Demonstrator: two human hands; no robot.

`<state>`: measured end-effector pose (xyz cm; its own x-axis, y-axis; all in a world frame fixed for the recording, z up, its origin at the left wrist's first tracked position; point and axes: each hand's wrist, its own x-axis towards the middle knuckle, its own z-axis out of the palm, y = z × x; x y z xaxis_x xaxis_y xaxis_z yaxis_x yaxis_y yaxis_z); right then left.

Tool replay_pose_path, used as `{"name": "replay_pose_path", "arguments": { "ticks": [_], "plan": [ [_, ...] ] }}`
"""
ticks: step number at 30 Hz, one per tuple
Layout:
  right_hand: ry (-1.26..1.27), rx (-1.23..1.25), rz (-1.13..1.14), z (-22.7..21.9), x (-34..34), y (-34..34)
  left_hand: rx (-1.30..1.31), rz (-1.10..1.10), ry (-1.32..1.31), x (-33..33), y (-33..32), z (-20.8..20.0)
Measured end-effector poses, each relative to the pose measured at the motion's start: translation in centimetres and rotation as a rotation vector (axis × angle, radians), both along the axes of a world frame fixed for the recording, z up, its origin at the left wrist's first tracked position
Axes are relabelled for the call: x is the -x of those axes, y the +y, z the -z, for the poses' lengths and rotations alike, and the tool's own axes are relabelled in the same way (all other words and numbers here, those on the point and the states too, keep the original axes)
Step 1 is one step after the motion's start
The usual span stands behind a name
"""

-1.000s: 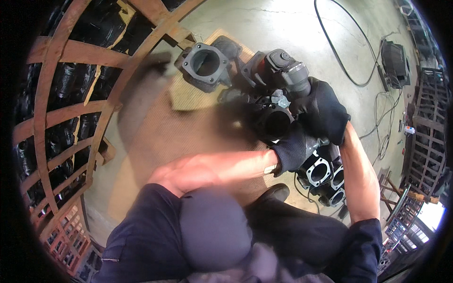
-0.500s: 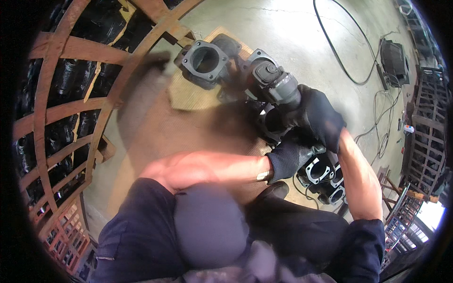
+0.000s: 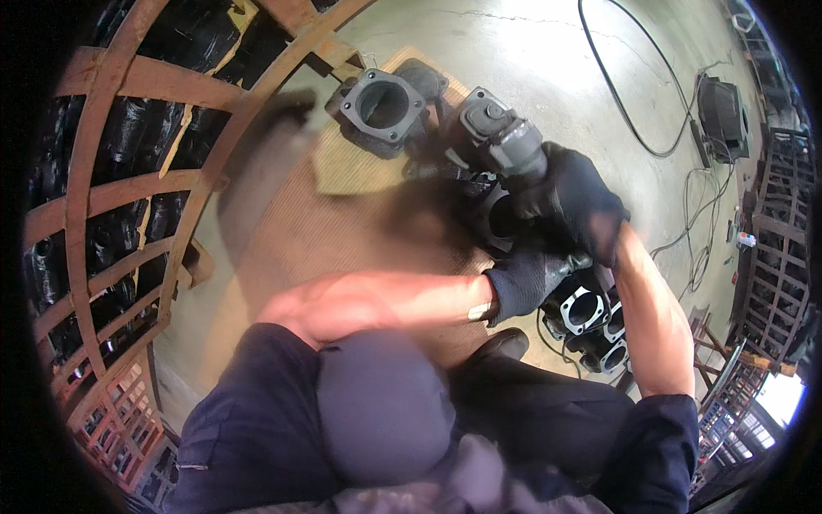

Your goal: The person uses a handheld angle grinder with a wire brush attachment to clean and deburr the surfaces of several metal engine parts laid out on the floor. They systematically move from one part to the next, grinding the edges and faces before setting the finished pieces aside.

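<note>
Both gloved hands grip one dark cast-metal valve body (image 3: pixel 497 184) over the wooden board (image 3: pixel 342 231). Right hand (image 3: pixel 574 201) wraps its top end, fingers closed around it; left hand (image 3: pixel 527 278) clamps the underside — fingertips hidden. A second flanged casting (image 3: pixel 381 107) lies just beside, toward the rusty rack (image 3: pixel 128 197). Bare concrete floor (image 3: pixel 548 68) opens beyond, crossed by a black cable (image 3: pixel 616 94). More castings (image 3: pixel 591 317) sit under the right forearm, partly cut off. Motion blur smears the middle.

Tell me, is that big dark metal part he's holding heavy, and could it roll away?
Probably heavy: the dark metal part looks like thick casting, and both gloved hands, left hand and right hand, grip it. It likely won't roll far, since its shape is lumpy with flanges. It looks stiff, not bendy.
</note>
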<state>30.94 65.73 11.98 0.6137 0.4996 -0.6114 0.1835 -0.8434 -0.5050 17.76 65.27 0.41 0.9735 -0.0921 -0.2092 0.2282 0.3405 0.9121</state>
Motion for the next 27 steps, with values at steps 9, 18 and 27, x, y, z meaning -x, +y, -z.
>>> {"name": "replay_pose_path", "arguments": {
  "ticks": [9, 18, 27],
  "plan": [
    [-0.053, 0.025, -0.007, 0.1, -0.6, -0.1, -0.153, 0.099, -0.145, -0.1, 0.9, -0.1],
    [-0.210, 0.026, 0.025, 0.7, -3.7, -0.6, 0.180, 0.105, -0.001, -3.5, 2.6, -1.6],
    [-0.224, 0.075, 0.018, 1.0, -3.9, -0.8, 0.012, 0.073, -0.196, -3.0, 2.8, -2.6]
  ]
}}
